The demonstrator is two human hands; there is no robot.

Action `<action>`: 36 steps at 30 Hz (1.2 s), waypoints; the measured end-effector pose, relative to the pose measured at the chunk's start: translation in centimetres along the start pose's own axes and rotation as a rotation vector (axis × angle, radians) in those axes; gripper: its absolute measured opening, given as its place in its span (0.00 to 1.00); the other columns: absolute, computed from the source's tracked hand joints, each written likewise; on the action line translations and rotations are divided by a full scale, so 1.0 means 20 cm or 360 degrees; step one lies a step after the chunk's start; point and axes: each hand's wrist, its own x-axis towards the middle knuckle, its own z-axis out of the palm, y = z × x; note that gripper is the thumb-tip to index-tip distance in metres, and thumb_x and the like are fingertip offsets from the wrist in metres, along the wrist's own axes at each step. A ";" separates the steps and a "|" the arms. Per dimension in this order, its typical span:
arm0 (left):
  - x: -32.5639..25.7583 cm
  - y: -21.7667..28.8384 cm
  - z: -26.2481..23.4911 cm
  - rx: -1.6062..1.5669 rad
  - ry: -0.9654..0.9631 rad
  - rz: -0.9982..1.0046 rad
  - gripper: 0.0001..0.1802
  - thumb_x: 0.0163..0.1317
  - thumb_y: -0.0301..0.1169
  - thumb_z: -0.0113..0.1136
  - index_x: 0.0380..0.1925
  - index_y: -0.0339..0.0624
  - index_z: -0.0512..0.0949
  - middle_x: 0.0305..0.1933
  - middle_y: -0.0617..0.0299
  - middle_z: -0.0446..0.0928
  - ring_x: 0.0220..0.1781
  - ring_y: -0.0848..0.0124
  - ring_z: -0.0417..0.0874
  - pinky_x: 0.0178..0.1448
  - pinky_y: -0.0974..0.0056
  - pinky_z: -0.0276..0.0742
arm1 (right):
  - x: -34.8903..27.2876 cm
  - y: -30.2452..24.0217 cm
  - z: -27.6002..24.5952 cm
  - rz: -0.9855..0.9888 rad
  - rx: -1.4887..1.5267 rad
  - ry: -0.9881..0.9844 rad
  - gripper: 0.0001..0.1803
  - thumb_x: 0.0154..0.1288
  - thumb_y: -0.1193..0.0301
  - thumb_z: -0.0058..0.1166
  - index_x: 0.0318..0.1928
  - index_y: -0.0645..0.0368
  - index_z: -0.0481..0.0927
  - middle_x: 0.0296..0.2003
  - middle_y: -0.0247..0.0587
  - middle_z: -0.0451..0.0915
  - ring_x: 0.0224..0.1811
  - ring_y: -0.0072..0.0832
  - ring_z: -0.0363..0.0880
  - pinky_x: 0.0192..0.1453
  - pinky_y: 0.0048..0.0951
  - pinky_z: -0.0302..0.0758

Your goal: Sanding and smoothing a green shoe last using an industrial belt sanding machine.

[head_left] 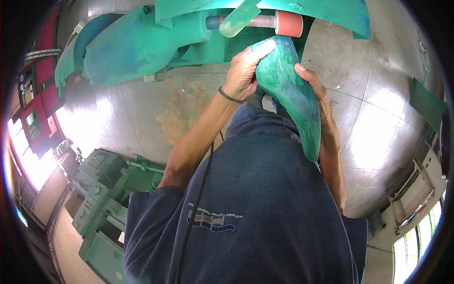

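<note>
Both my hands hold a green shoe last (291,92), streaked with darker blue-green. Its broad end is up at the machine and its narrow toe points down toward my body. My left hand (245,71) grips the upper left side, thumb lying across the top near the broad end. Along the right side, my right hand (314,85) is closed on it, thumb on the edge and the other fingers mostly hidden. Just above the broad end is a salmon-red sanding drum (289,23); the last's edge meets it or sits very close, I cannot tell which.
The drum is on a horizontal spindle (262,21) of a green machine (127,47), under a curved hood (326,12). A translucent green flap (240,19) hangs over the spindle. Another green machine (106,189) stands at lower left. A wooden frame (414,194) is at right.
</note>
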 end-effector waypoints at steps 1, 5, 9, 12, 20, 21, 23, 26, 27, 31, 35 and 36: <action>0.00 0.01 0.00 0.0005 -0.0003 0.0000 0.18 0.68 0.31 0.66 0.53 0.33 0.76 0.49 0.58 0.84 0.45 0.72 0.87 0.49 0.66 0.86 | -0.01 0.00 0.00 -0.0005 0.0004 0.0000 0.35 0.64 0.42 0.55 0.48 0.66 0.82 0.35 0.39 0.81 0.34 0.24 0.77 0.38 0.25 0.72; -0.04 0.01 0.04 0.0063 -0.0067 0.0012 0.20 0.68 0.32 0.67 0.54 0.34 0.75 0.49 0.58 0.83 0.45 0.73 0.86 0.48 0.66 0.87 | -0.03 0.03 0.00 -0.0189 -0.0012 -0.0029 0.38 0.64 0.42 0.56 0.54 0.67 0.78 0.40 0.43 0.82 0.38 0.28 0.80 0.44 0.27 0.75; -0.15 0.05 0.16 0.0256 -0.0111 0.0115 0.21 0.72 0.38 0.63 0.56 0.36 0.73 0.50 0.61 0.81 0.47 0.75 0.84 0.49 0.66 0.85 | -0.12 0.00 0.01 -0.0930 -0.0411 0.0093 0.42 0.62 0.47 0.63 0.65 0.68 0.70 0.47 0.53 0.84 0.48 0.36 0.84 0.55 0.34 0.78; -0.30 -0.03 0.18 0.0564 0.0042 0.0204 0.24 0.75 0.46 0.58 0.59 0.39 0.73 0.51 0.62 0.80 0.51 0.76 0.81 0.50 0.65 0.84 | -0.23 -0.01 0.03 -0.1299 -0.1160 0.0466 0.46 0.62 0.48 0.66 0.70 0.66 0.65 0.49 0.58 0.84 0.52 0.38 0.84 0.58 0.37 0.78; -0.32 -0.26 0.10 -0.0077 -0.0028 0.0021 0.31 0.79 0.56 0.40 0.66 0.43 0.71 0.62 0.58 0.78 0.59 0.67 0.81 0.65 0.59 0.79 | -0.31 0.13 -0.03 -0.1285 -0.0781 0.0248 0.25 0.82 0.56 0.43 0.58 0.65 0.82 0.48 0.48 0.85 0.50 0.28 0.81 0.55 0.31 0.76; -0.32 -0.27 0.08 -0.0079 -0.0025 0.0040 0.31 0.79 0.56 0.40 0.66 0.43 0.71 0.62 0.58 0.78 0.59 0.67 0.81 0.65 0.59 0.79 | -0.30 0.15 -0.05 -0.1294 -0.0785 0.0230 0.25 0.82 0.56 0.43 0.58 0.65 0.82 0.48 0.48 0.85 0.50 0.28 0.81 0.55 0.31 0.76; -0.33 -0.28 0.04 0.0097 -0.0004 0.0102 0.34 0.79 0.58 0.38 0.67 0.42 0.70 0.63 0.57 0.77 0.59 0.66 0.81 0.64 0.58 0.80 | -0.26 0.19 -0.10 -0.1201 -0.0787 0.0148 0.26 0.83 0.56 0.41 0.61 0.65 0.81 0.48 0.47 0.85 0.50 0.26 0.79 0.56 0.29 0.76; -0.35 -0.27 0.07 0.0196 -0.0009 0.0130 0.40 0.76 0.65 0.33 0.69 0.45 0.69 0.63 0.60 0.78 0.61 0.68 0.80 0.66 0.57 0.77 | -0.21 0.28 -0.20 -0.0977 -0.0509 -0.0049 0.34 0.80 0.49 0.42 0.65 0.69 0.76 0.59 0.50 0.80 0.58 0.33 0.79 0.62 0.35 0.74; -0.36 -0.26 0.07 0.0199 -0.0018 0.0138 0.40 0.76 0.65 0.33 0.69 0.45 0.69 0.63 0.60 0.78 0.61 0.68 0.80 0.66 0.57 0.77 | -0.20 0.29 -0.22 -0.0989 -0.0511 -0.0050 0.34 0.80 0.49 0.42 0.65 0.69 0.76 0.59 0.50 0.80 0.58 0.33 0.79 0.62 0.35 0.74; -0.38 -0.22 0.07 0.0276 -0.0059 0.0027 0.50 0.68 0.75 0.33 0.72 0.46 0.66 0.67 0.61 0.74 0.65 0.65 0.77 0.70 0.54 0.74 | -0.20 0.31 -0.23 -0.0794 -0.0236 -0.0121 0.37 0.80 0.48 0.41 0.69 0.73 0.69 0.64 0.54 0.75 0.62 0.37 0.77 0.64 0.38 0.74; -0.37 -0.20 0.01 0.0247 -0.0112 -0.0050 0.53 0.65 0.77 0.37 0.75 0.46 0.62 0.70 0.56 0.73 0.68 0.60 0.75 0.72 0.52 0.72 | -0.24 0.36 -0.17 -0.0857 -0.0121 -0.0081 0.39 0.80 0.48 0.40 0.69 0.75 0.68 0.65 0.57 0.74 0.64 0.38 0.76 0.67 0.38 0.72; -0.37 -0.19 0.01 0.0254 -0.0121 -0.0049 0.53 0.65 0.77 0.37 0.75 0.46 0.62 0.70 0.56 0.73 0.68 0.60 0.75 0.72 0.52 0.72 | -0.24 0.35 -0.16 -0.0867 -0.0118 -0.0078 0.39 0.80 0.48 0.40 0.69 0.75 0.68 0.65 0.57 0.74 0.64 0.38 0.76 0.67 0.38 0.72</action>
